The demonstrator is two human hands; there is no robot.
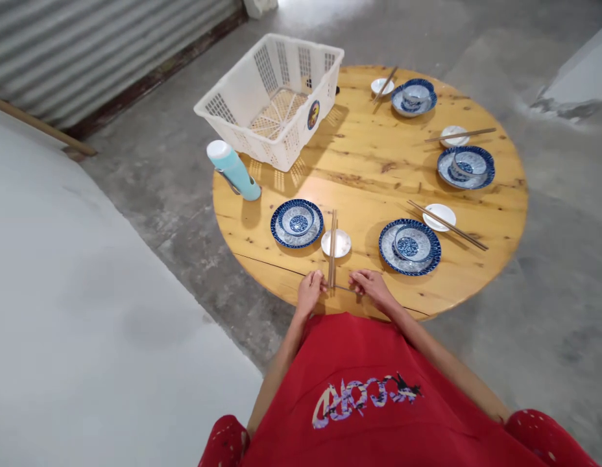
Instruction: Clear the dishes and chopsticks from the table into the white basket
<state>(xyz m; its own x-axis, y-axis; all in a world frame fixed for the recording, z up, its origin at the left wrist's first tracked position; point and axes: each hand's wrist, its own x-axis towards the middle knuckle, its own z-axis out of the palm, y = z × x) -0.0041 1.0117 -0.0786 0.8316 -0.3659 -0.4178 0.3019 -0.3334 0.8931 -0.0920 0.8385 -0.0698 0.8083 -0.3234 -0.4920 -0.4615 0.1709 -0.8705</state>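
Note:
My left hand [311, 292] is at the table's near edge with its fingers curled, the fingertips close beside the lower ends of a pair of chopsticks [333, 250]. Whether they touch, I cannot tell. To the right of the pair, my right hand [372, 287] has its fingers bent inward, apart from the chopsticks. What either hand holds, if anything, is hidden. The chopsticks lie across a small white dish [344, 244]. Left of it a blue-and-white bowl [297, 220] sits on a matching plate [280, 237]; another bowl [412, 243] and plate [409, 267] stand to the right.
A white plastic basket [294, 139] stands on the round wooden table [359, 185] at the back left, beside a light-blue bottle [237, 174]. Along the right side are more bowls, plates, white dishes [440, 216] and chopsticks [449, 227]. A white surface [96, 311] fills the lower left.

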